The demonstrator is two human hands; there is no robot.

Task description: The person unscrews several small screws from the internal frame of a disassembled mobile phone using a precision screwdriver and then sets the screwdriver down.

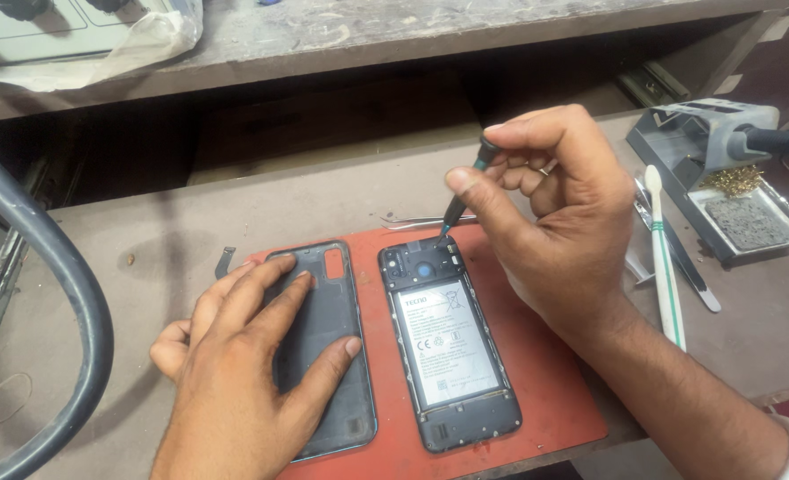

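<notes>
Right hand [563, 222] pinching a small screwdriver [466, 191], tip on the open phone's [448, 356] top, left hand [243, 356] flat, fingers spread, on the back cover [328, 311], both on a red mat [545, 391], soldering stand tray [750, 222] holding a sponge

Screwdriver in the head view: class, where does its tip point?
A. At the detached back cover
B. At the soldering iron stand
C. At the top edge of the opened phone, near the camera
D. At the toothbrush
C: the right hand holds the screwdriver upright with its tip at the upper end of the opened phone, while the left hand rests flat on the back cover.
</notes>
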